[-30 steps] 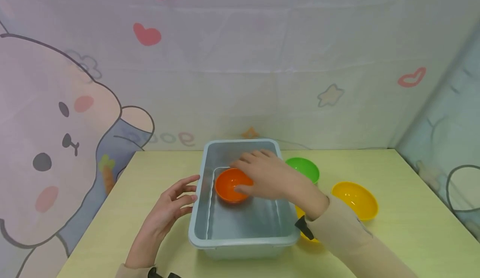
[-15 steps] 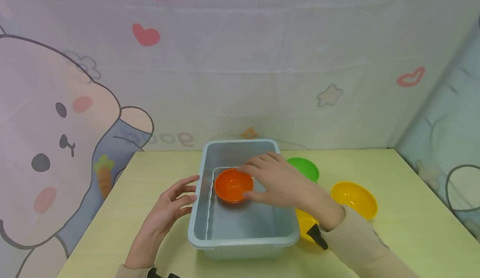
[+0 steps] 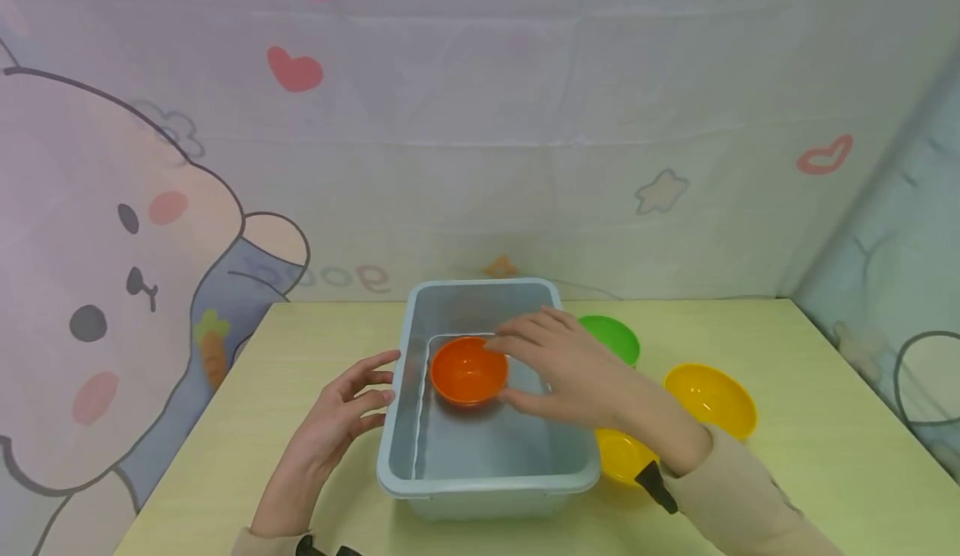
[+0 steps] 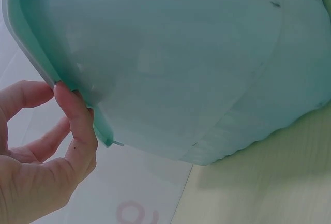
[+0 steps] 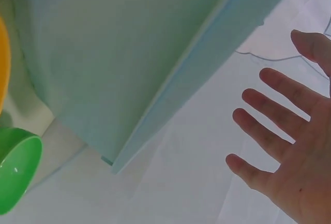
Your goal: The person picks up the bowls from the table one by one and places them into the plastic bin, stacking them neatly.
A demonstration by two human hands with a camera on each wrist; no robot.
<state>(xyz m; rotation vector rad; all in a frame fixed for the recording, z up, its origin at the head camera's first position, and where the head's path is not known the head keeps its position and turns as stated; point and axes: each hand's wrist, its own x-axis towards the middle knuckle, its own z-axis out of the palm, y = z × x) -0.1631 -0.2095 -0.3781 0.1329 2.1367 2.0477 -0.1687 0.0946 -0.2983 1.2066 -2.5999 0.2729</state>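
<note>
The right hand [image 3: 573, 368] has drawn back off the orange bowl [image 3: 468, 370], fingers spread and empty above the bin [image 3: 486, 479]. The bowl rests inside, toward its far end. The left hand [image 3: 341, 410], fingers relaxed, touches the bin's left rim.

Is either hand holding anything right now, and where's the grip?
Nothing is held. The right hand is spread open above the bin, clear of the orange bowl. The left hand only touches the bin's left rim.
</note>
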